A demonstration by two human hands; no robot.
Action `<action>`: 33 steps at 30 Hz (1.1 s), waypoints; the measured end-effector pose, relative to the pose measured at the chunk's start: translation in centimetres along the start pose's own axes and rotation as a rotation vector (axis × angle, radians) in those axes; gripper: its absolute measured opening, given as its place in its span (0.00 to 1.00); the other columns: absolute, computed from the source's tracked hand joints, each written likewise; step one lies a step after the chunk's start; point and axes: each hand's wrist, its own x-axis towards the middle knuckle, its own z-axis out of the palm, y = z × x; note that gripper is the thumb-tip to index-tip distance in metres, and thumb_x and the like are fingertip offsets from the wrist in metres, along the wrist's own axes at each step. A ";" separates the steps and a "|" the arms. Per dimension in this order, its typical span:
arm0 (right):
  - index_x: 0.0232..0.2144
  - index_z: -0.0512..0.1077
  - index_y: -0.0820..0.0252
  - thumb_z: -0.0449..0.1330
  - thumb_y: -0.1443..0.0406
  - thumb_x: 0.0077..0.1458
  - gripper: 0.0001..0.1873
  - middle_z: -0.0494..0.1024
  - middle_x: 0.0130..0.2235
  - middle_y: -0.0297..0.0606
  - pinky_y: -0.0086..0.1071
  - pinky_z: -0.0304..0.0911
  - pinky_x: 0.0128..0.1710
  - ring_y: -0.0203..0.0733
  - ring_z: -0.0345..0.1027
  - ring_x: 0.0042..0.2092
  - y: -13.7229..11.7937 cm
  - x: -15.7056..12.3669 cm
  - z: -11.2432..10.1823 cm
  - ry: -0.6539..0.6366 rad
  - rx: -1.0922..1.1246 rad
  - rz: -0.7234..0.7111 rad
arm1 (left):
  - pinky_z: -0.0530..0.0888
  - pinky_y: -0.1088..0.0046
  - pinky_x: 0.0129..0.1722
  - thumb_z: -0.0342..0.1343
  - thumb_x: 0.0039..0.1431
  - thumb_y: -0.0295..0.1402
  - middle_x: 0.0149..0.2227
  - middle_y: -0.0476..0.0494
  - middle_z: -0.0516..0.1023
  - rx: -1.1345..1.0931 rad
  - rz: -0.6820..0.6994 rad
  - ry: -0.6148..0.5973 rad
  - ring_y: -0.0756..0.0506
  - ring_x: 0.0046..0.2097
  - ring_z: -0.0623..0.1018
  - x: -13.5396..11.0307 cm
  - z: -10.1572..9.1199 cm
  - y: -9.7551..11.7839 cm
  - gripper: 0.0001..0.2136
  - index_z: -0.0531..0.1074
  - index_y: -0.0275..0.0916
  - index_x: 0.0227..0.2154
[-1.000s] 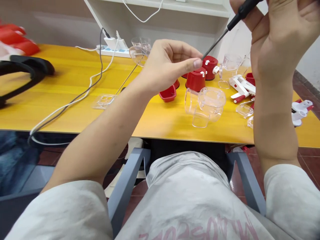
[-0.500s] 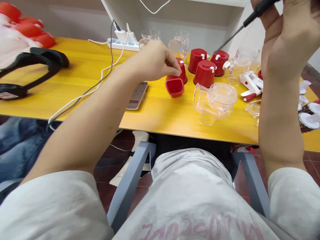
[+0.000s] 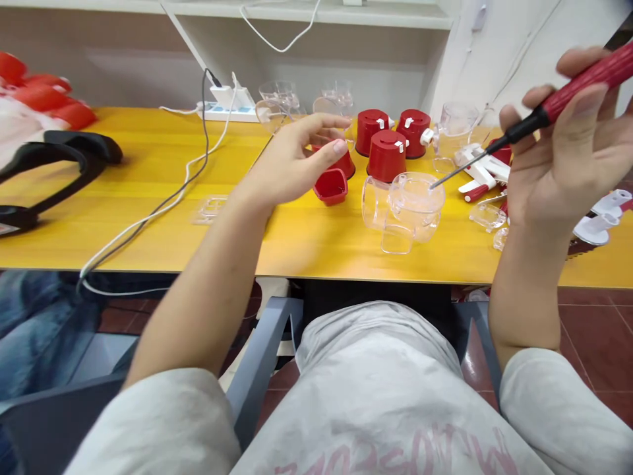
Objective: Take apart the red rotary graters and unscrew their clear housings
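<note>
In my right hand (image 3: 568,132) is a screwdriver (image 3: 568,95) with a red handle and black collar. Its thin shaft points down and left, the tip appearing over the clear plastic housing (image 3: 413,227) on the table. My left hand (image 3: 301,155) hovers palm-down over the left part of the table, thumb apart from the loosely bent fingers; nothing shows in it. Just below its fingertips lies a small red square dish (image 3: 330,187) with tiny dark bits inside. A red cup-shaped part (image 3: 347,165) behind it is partly covered by that hand.
Several red cup-shaped bases (image 3: 387,156) stand at the back, near white-and-red parts (image 3: 482,175) on the right. A power strip (image 3: 230,112) with cables (image 3: 188,175) and a black strap-like frame (image 3: 84,148) are on the left. A shelf (image 3: 306,14) rises behind the yellow table (image 3: 306,251).
My left hand has risen off the red dish and its pinched fingers have parted. The right hand has lowered the screwdriver, its tip now nearer the clear housing. The camera view has shifted.
</note>
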 end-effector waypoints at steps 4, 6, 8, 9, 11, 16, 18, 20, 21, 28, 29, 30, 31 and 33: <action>0.64 0.80 0.25 0.81 0.35 0.57 0.37 0.84 0.57 0.28 0.31 0.83 0.32 0.38 0.87 0.41 1.6 -1.4 0.9 -0.014 -0.072 -0.254 | 0.74 0.36 0.79 0.73 0.65 0.68 0.80 0.38 0.75 -0.036 0.183 -0.034 0.25 0.79 0.75 -4.4 3.7 6.5 0.45 0.71 0.55 0.78; 0.65 0.79 0.25 0.80 0.33 0.56 0.39 0.79 0.66 0.26 0.33 0.84 0.35 0.40 0.87 0.46 1.4 -1.8 2.2 -0.022 -0.094 -0.283 | 0.70 0.36 0.82 0.74 0.63 0.68 0.80 0.34 0.74 0.039 0.240 -0.056 0.24 0.81 0.72 -5.2 5.4 7.8 0.46 0.73 0.52 0.77; 0.66 0.77 0.25 0.78 0.29 0.55 0.42 0.74 0.70 0.25 0.33 0.84 0.35 0.40 0.87 0.49 0.9 -2.0 3.6 -0.068 -0.082 -0.305 | 0.72 0.38 0.80 0.72 0.66 0.68 0.76 0.32 0.77 0.072 0.230 -0.069 0.26 0.78 0.75 -5.3 6.7 7.8 0.42 0.76 0.50 0.74; 0.67 0.77 0.25 0.78 0.29 0.56 0.42 0.74 0.70 0.26 0.33 0.85 0.35 0.41 0.86 0.50 0.6 -2.0 4.2 -0.106 -0.082 -0.298 | 0.75 0.40 0.79 0.70 0.68 0.67 0.73 0.31 0.79 0.072 0.214 -0.069 0.27 0.75 0.78 -5.3 7.2 7.5 0.40 0.78 0.49 0.73; 0.66 0.79 0.27 0.78 0.33 0.59 0.38 0.75 0.71 0.27 0.35 0.87 0.37 0.42 0.86 0.52 0.1 -1.8 5.2 -0.173 -0.109 -0.275 | 0.79 0.43 0.74 0.69 0.71 0.65 0.67 0.33 0.83 0.055 0.202 -0.044 0.30 0.68 0.82 -5.1 7.9 7.0 0.36 0.80 0.48 0.70; 0.67 0.79 0.23 0.76 0.36 0.63 0.33 0.76 0.72 0.19 0.40 0.84 0.41 0.48 0.86 0.56 -0.5 -0.7 6.2 -0.320 -0.276 -0.228 | 0.82 0.44 0.69 0.70 0.68 0.66 0.63 0.35 0.82 0.000 0.144 0.012 0.30 0.64 0.82 -5.5 8.9 6.9 0.35 0.81 0.49 0.67; 0.65 0.79 0.21 0.74 0.36 0.64 0.31 0.78 0.70 0.17 0.40 0.81 0.39 0.48 0.87 0.55 -0.8 -0.4 6.5 -0.333 -0.329 -0.250 | 0.81 0.42 0.69 0.71 0.67 0.67 0.63 0.34 0.82 -0.024 0.133 0.013 0.29 0.65 0.81 -5.6 9.1 7.0 0.36 0.82 0.49 0.66; 0.64 0.81 0.23 0.77 0.37 0.62 0.30 0.80 0.68 0.18 0.40 0.83 0.40 0.48 0.87 0.54 -1.6 -0.2 6.9 -0.331 -0.344 -0.250 | 0.81 0.41 0.69 0.71 0.66 0.68 0.62 0.34 0.82 -0.039 0.136 0.022 0.29 0.64 0.81 -5.5 9.3 6.9 0.36 0.82 0.49 0.65; 0.63 0.83 0.25 0.79 0.40 0.62 0.29 0.80 0.68 0.20 0.41 0.86 0.43 0.48 0.88 0.54 -2.1 -0.2 7.1 -0.332 -0.350 -0.225 | 0.81 0.41 0.70 0.71 0.66 0.68 0.62 0.34 0.82 -0.044 0.137 0.025 0.29 0.64 0.81 -5.5 9.3 6.9 0.36 0.83 0.49 0.65; 0.58 0.85 0.22 0.81 0.53 0.66 0.22 0.82 0.64 0.20 0.39 0.92 0.52 0.46 0.85 0.52 -5.1 -0.4 8.1 -0.412 -0.425 -0.147 | 0.80 0.40 0.69 0.72 0.65 0.68 0.62 0.35 0.81 -0.049 0.139 0.041 0.29 0.63 0.81 -5.4 9.7 6.6 0.35 0.82 0.49 0.63; 0.59 0.85 0.22 0.81 0.53 0.67 0.22 0.82 0.64 0.20 0.39 0.92 0.51 0.45 0.85 0.52 -5.0 -0.2 8.1 -0.420 -0.436 -0.150 | 0.80 0.41 0.69 0.72 0.65 0.67 0.62 0.35 0.81 -0.049 0.138 0.043 0.29 0.63 0.81 -5.4 9.8 6.6 0.34 0.82 0.49 0.63; 0.60 0.84 0.23 0.79 0.52 0.68 0.21 0.81 0.64 0.20 0.38 0.92 0.50 0.43 0.85 0.51 -4.8 -0.1 8.1 -0.426 -0.438 -0.154 | 0.80 0.41 0.69 0.72 0.65 0.67 0.61 0.35 0.81 -0.051 0.139 0.046 0.29 0.62 0.81 -5.5 9.8 6.6 0.34 0.82 0.49 0.63; 0.60 0.84 0.25 0.79 0.53 0.69 0.20 0.81 0.63 0.21 0.38 0.91 0.50 0.42 0.85 0.50 -4.6 0.1 8.0 -0.438 -0.431 -0.159 | 0.80 0.41 0.69 0.73 0.65 0.67 0.61 0.35 0.81 -0.054 0.143 0.050 0.30 0.62 0.81 -5.5 9.9 6.6 0.34 0.82 0.49 0.62; 0.60 0.85 0.28 0.80 0.54 0.68 0.21 0.81 0.63 0.22 0.37 0.91 0.49 0.40 0.84 0.49 -4.2 0.3 8.0 -0.441 -0.414 -0.151 | 0.79 0.41 0.70 0.73 0.65 0.66 0.61 0.34 0.81 -0.061 0.156 0.062 0.30 0.62 0.81 -5.5 9.9 6.6 0.34 0.82 0.47 0.62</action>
